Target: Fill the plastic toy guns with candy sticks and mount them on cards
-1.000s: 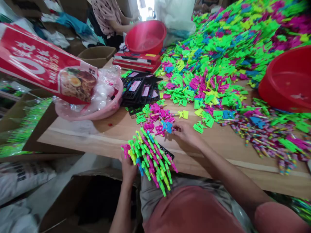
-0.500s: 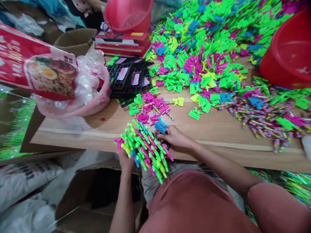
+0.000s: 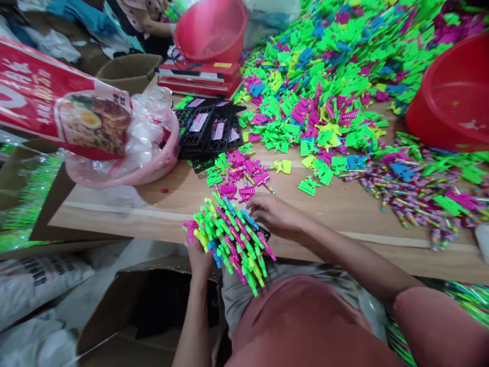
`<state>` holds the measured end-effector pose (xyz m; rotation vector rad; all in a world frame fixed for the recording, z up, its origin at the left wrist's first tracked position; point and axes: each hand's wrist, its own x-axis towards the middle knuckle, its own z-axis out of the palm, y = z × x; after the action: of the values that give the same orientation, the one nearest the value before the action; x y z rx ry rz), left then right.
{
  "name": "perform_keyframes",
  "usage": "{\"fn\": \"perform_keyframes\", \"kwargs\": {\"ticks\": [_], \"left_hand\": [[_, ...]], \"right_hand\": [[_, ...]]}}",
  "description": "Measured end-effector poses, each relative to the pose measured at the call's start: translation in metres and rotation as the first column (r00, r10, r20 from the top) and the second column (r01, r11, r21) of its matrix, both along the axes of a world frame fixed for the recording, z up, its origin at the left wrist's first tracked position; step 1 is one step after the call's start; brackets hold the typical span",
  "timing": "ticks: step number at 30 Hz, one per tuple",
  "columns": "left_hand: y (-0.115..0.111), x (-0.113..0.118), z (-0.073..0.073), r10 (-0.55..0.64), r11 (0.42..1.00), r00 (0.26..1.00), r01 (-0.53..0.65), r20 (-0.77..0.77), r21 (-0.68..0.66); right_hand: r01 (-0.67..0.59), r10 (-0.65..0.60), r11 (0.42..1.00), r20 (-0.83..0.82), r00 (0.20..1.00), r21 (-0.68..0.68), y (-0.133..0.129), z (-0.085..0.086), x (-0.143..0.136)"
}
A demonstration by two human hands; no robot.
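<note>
My left hand [image 3: 197, 255] is closed round the left edge of a black rack [image 3: 265, 233] at the table's front edge. Rows of green, pink, yellow and blue plastic pieces [image 3: 231, 237] stand packed in it and cover most of it. A blue piece [image 3: 249, 220] sits near its right side. Just above that side, my right hand [image 3: 273, 211] has its fingers bent and apart, with nothing visible in them. Beyond the fingertips lies a small group of pink pieces [image 3: 246, 192] and green pieces [image 3: 214, 177].
A large heap of coloured pieces [image 3: 324, 66] covers the back, with small striped sticks [image 3: 410, 204] at right. Around stand a red tub [image 3: 428, 97], a pink basin [image 3: 153, 168] with plastic bags, stacked black racks [image 3: 206, 130] and a cardboard box [image 3: 110, 311]. Another person's arm [image 3: 153, 25] shows behind.
The blue piece has left my right hand's fingers and now sits in the rack. My right hand has opened beside it. The whole view has shifted slightly.
</note>
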<state>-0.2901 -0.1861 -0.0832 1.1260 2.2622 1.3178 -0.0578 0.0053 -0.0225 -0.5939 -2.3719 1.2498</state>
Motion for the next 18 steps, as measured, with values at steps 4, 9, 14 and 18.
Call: {"fn": "perform_keyframes", "kwargs": {"ticks": [4, 9, 14, 18], "left_hand": [[0.000, 0.002, 0.003, 0.031, 0.999, 1.000, -0.031, 0.005, -0.028], [0.001, 0.002, 0.005, 0.031, 0.999, 1.000, -0.031, 0.001, -0.039], [0.003, 0.004, 0.006, 0.030, 0.999, 1.000, -0.030, -0.002, -0.020], [0.005, 0.006, 0.011, 0.046, 0.998, 0.999, -0.046, -0.001, -0.032]], "right_hand": [[0.380, -0.402, 0.908, 0.112, 0.909, 0.177, 0.036, -0.005, 0.011], [0.455, -0.461, 0.886, 0.258, 0.849, 0.087, 0.043, -0.015, 0.025], [0.405, -0.396, 0.914, 0.151, 0.905, -0.027, 0.012, -0.013, 0.037], [0.380, -0.365, 0.901, 0.108, 0.925, -0.210, -0.018, -0.007, 0.042]]}}
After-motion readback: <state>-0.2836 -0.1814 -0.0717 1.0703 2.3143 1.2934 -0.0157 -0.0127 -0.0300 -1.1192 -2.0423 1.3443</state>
